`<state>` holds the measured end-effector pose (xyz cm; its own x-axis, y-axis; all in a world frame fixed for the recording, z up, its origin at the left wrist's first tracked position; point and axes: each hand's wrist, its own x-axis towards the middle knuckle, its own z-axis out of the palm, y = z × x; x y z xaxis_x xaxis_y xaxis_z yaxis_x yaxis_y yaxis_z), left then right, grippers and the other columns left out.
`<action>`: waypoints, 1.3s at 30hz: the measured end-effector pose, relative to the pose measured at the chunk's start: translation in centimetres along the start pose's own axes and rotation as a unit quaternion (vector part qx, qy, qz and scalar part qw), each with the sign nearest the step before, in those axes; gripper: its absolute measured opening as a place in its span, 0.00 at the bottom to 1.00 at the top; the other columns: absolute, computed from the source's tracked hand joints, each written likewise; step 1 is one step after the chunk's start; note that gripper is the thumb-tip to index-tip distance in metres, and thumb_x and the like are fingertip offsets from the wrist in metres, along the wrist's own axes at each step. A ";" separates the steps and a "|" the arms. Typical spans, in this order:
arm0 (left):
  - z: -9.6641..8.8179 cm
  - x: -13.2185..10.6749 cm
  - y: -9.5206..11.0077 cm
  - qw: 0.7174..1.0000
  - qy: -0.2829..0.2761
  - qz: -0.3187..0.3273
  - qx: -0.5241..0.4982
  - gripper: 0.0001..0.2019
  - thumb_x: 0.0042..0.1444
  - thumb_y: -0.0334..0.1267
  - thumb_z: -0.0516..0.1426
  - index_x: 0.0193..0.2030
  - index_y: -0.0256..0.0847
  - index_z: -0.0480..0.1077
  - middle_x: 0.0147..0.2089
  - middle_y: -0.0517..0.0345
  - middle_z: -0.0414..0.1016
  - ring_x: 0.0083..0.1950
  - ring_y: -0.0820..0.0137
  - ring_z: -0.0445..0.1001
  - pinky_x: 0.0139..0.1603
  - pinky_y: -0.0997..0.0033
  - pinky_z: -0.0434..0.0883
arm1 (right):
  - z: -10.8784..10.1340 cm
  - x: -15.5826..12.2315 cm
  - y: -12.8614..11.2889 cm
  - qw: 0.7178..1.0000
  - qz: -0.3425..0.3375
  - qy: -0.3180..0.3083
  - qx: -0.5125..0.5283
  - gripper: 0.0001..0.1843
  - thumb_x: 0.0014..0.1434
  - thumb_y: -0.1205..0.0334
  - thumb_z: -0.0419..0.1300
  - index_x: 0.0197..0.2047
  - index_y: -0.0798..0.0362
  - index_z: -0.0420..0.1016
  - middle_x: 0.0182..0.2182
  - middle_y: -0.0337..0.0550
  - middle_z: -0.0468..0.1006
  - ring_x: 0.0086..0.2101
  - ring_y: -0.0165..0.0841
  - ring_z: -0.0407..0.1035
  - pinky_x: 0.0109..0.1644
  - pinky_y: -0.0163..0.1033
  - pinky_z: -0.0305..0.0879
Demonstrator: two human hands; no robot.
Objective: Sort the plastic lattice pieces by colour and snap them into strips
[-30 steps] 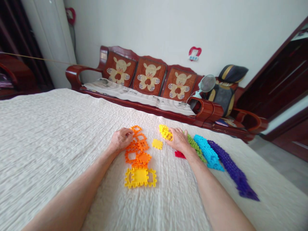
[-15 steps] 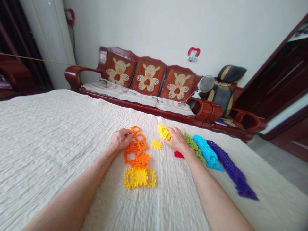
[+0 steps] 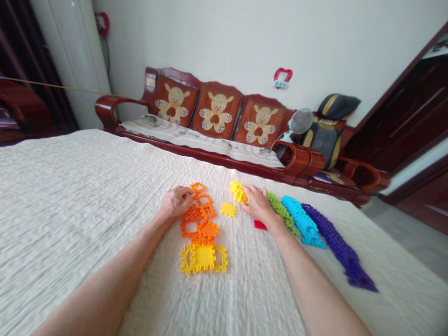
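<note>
My left hand [image 3: 177,203] lies curled on the bedspread, its fingertips at the edge of a heap of interlocking orange plastic pieces [image 3: 209,229]. My right hand [image 3: 258,204] has its fingertips on a small stack of joined yellow plastic pieces [image 3: 238,192]. Between my hands lies a loose yellow square piece [image 3: 228,209]. Below the orange heap sits a flat group of yellow pieces [image 3: 203,258]. Under the heel of my right hand a red piece [image 3: 259,225] partly shows. Just right of that hand lie long strips of green [image 3: 282,212], blue [image 3: 303,220] and purple [image 3: 338,245] pieces.
All these pieces lie on a white quilted bedspread [image 3: 70,210]. Beyond its far edge stands a dark red wooden sofa [image 3: 217,112] with bear-pattern cushions. A small fan [image 3: 301,122] and a dark backpack-like cushion [image 3: 324,142] sit at the sofa's right end.
The yellow stack under my right fingers has turned slightly and looks narrower. My right hand has shifted a little with it. My left hand has hardly moved.
</note>
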<state>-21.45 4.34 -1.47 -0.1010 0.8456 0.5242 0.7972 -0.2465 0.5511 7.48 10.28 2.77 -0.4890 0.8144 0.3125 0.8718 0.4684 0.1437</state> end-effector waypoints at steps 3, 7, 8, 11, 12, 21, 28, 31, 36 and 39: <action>-0.1 0.0 0.1 1.000 -0.003 -0.002 0.004 0.16 0.53 0.41 0.50 0.36 0.42 0.78 0.39 0.54 0.80 0.37 0.68 0.76 0.41 0.71 0.71 | 0.4 0.0 0.0 1.000 -0.001 0.019 -0.009 0.26 0.56 0.59 0.57 0.57 0.56 0.65 0.48 0.55 0.73 0.48 0.45 0.64 0.55 0.49 0.48; -0.1 0.0 0.1 1.000 -0.005 0.000 0.004 0.15 0.53 0.41 0.50 0.36 0.42 0.78 0.39 0.54 0.80 0.37 0.68 0.76 0.41 0.71 0.71 | 0.5 -0.1 -0.2 0.999 0.002 0.029 -0.012 0.25 0.57 0.56 0.55 0.56 0.56 0.65 0.46 0.56 0.74 0.46 0.46 0.65 0.54 0.50 0.49; -0.1 0.0 0.0 1.000 -0.006 0.000 0.005 0.15 0.53 0.41 0.50 0.36 0.42 0.78 0.39 0.54 0.80 0.37 0.68 0.76 0.41 0.71 0.71 | 0.5 -0.1 -0.2 0.999 0.003 0.032 -0.012 0.25 0.57 0.56 0.55 0.56 0.57 0.65 0.46 0.56 0.74 0.46 0.46 0.65 0.53 0.50 0.48; 0.0 0.0 -0.1 1.000 -0.009 -0.001 0.005 0.16 0.53 0.41 0.50 0.36 0.41 0.78 0.40 0.53 0.80 0.38 0.67 0.77 0.42 0.70 0.71 | 0.4 0.1 -0.3 0.999 0.005 0.042 -0.012 0.25 0.57 0.58 0.56 0.56 0.59 0.64 0.46 0.56 0.74 0.47 0.45 0.65 0.54 0.49 0.47; 0.0 0.0 -0.1 1.000 -0.010 -0.001 0.005 0.16 0.53 0.41 0.50 0.36 0.41 0.78 0.40 0.53 0.80 0.38 0.67 0.77 0.42 0.70 0.71 | 0.4 0.1 -0.3 0.999 0.002 0.045 -0.010 0.25 0.57 0.59 0.56 0.56 0.59 0.64 0.47 0.55 0.73 0.47 0.45 0.65 0.54 0.49 0.47; -0.1 0.0 0.1 1.000 -0.007 -0.002 0.002 0.15 0.53 0.40 0.50 0.36 0.40 0.78 0.40 0.53 0.80 0.38 0.67 0.77 0.42 0.70 0.72 | 0.5 0.2 -0.1 0.999 -0.009 0.024 0.027 0.23 0.56 0.61 0.56 0.56 0.50 0.65 0.50 0.52 0.72 0.49 0.45 0.65 0.54 0.51 0.50; -0.1 0.0 0.2 1.000 -0.005 -0.004 0.005 0.15 0.52 0.40 0.50 0.36 0.41 0.78 0.39 0.53 0.80 0.37 0.67 0.77 0.42 0.70 0.72 | 0.2 0.2 -0.3 0.999 0.031 0.010 0.042 0.21 0.56 0.55 0.56 0.54 0.47 0.65 0.47 0.53 0.74 0.49 0.49 0.66 0.52 0.54 0.53; 0.0 0.0 0.1 1.000 -0.001 -0.003 0.004 0.15 0.52 0.39 0.50 0.36 0.41 0.78 0.39 0.54 0.80 0.37 0.68 0.77 0.42 0.71 0.72 | 0.2 0.3 -0.2 0.998 0.033 0.004 0.045 0.22 0.55 0.56 0.57 0.54 0.45 0.65 0.47 0.52 0.74 0.48 0.49 0.66 0.53 0.54 0.53; 0.0 0.0 0.0 1.000 -0.005 0.000 0.001 0.15 0.52 0.41 0.50 0.36 0.41 0.78 0.39 0.53 0.80 0.37 0.68 0.77 0.41 0.71 0.72 | 0.2 0.4 0.6 0.998 0.032 0.016 0.052 0.22 0.54 0.57 0.59 0.53 0.45 0.67 0.48 0.51 0.71 0.48 0.47 0.66 0.51 0.51 0.56; -0.1 0.0 0.1 1.000 -0.011 -0.002 0.002 0.16 0.52 0.41 0.50 0.36 0.41 0.78 0.40 0.53 0.80 0.38 0.67 0.77 0.42 0.70 0.72 | 0.0 0.5 1.1 0.997 0.030 0.015 0.066 0.18 0.53 0.60 0.60 0.49 0.48 0.70 0.45 0.50 0.71 0.44 0.42 0.68 0.48 0.45 0.60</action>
<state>-21.43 4.27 -1.34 -0.0922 0.8566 0.5076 0.7995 -0.2402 0.5506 8.24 11.20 3.04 -0.4328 0.8325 0.3458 0.8871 0.4616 -0.0009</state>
